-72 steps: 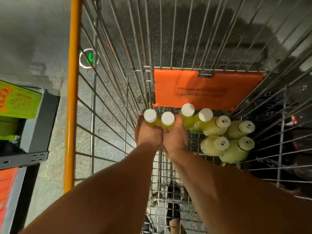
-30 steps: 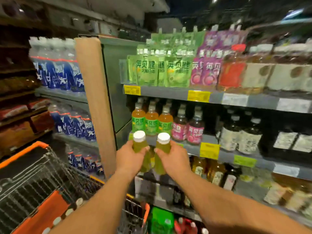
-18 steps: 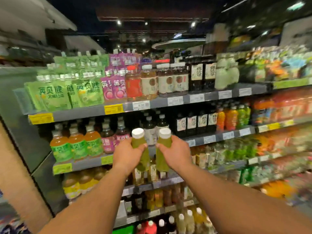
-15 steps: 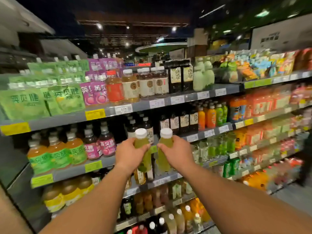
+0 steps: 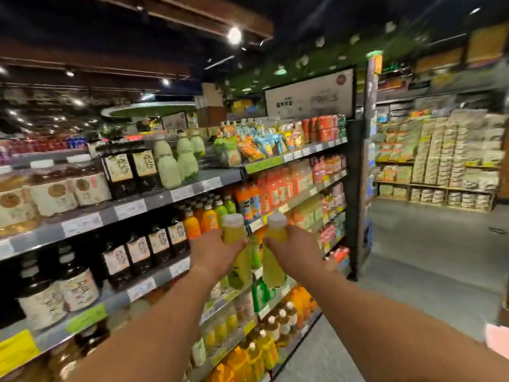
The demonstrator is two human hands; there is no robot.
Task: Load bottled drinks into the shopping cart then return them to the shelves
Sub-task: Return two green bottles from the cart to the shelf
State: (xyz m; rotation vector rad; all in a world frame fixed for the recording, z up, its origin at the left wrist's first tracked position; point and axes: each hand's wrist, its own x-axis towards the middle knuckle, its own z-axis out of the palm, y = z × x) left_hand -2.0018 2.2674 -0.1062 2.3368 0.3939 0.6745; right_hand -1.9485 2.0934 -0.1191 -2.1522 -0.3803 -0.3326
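Observation:
My left hand (image 5: 213, 253) grips a yellow-green bottle with a white cap (image 5: 239, 260), held upright. Beside it, my right hand (image 5: 293, 250) grips a second matching bottle (image 5: 272, 267). Both bottles hang in the air in front of the drink shelves (image 5: 170, 193), level with the row of orange and green juice bottles (image 5: 209, 216). The two bottles stand a small gap apart. The shopping cart is out of view.
Shelves of dark tea bottles (image 5: 137, 252), pale green bottles (image 5: 176, 164) and snack bags (image 5: 264, 144) run from the left to a black end post (image 5: 354, 188). A grey floor aisle (image 5: 427, 271) opens on the right, with more stocked shelves (image 5: 446, 158) behind it.
Both bottles came up out of the cart to shelf height. Since then the view has swung right along the shelves, with my hands still holding the bottles side by side.

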